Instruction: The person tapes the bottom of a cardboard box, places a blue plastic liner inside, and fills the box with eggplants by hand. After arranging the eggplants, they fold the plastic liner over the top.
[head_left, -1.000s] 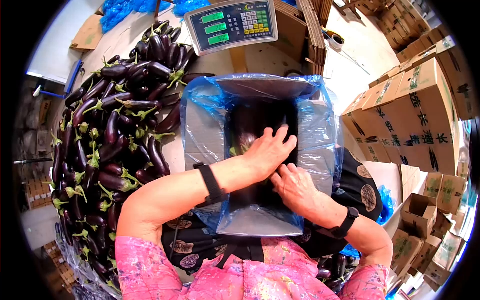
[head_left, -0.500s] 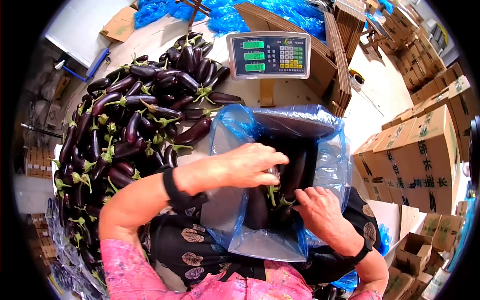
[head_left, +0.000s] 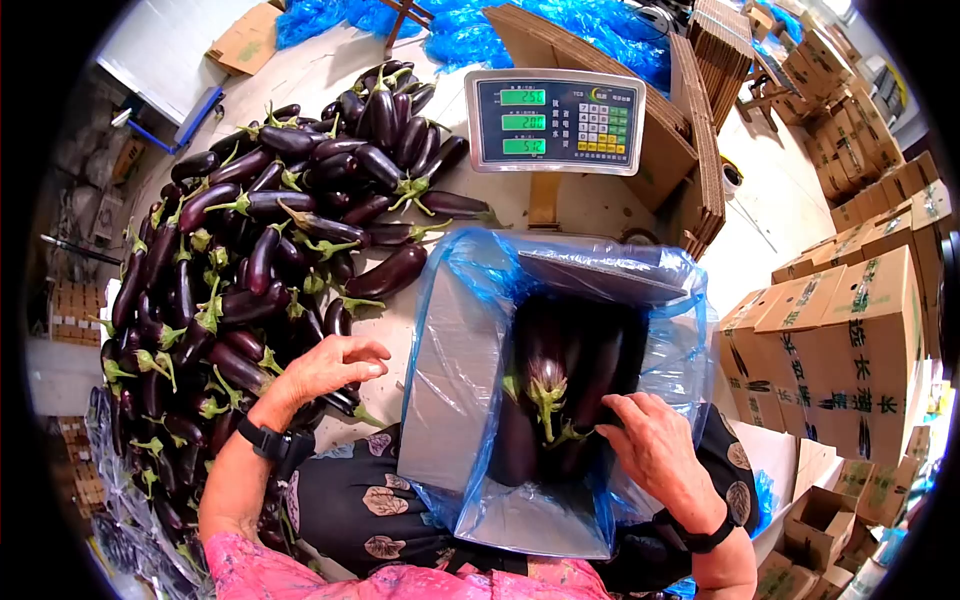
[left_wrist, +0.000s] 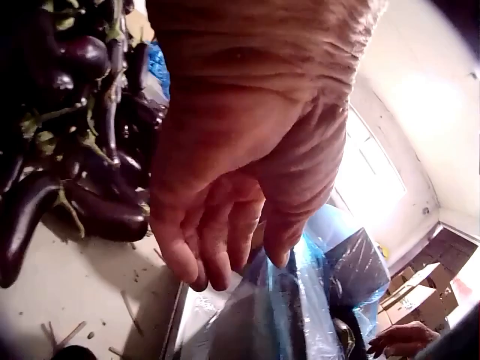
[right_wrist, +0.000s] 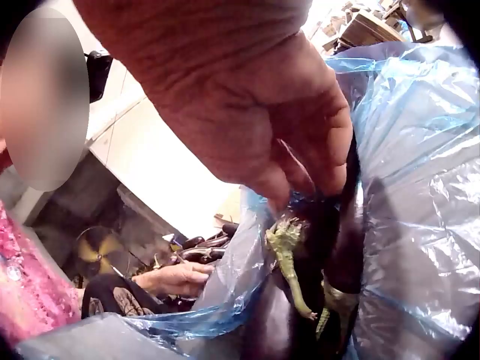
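Observation:
My left hand [head_left: 325, 372] hovers beside the big pile of eggplants [head_left: 265, 275], to the left of the box. In the left wrist view its fingers [left_wrist: 217, 240] hang relaxed with nothing in them. A carton lined with blue plastic film [head_left: 455, 370] stands in front of me with several dark eggplants [head_left: 547, 350] inside, green stems towards me. Over the carton's right side is my right hand [head_left: 658, 450], its fingers loosely bent. The right wrist view puts those fingertips [right_wrist: 279, 196] right by the stem end of an eggplant [right_wrist: 271, 319].
A digital scale display [head_left: 556, 122] on a post stands behind the carton. Flattened cardboard [head_left: 610, 95] leans behind it, with blue film [head_left: 480, 40] further back. Printed cartons [head_left: 835, 340] are stacked on the right. My patterned dark lap [head_left: 370, 500] is under the carton's near edge.
My left hand has left the carton and moved left to the pile. The right hand stays at the carton's right side. The head view has shifted, and the display's digits differ.

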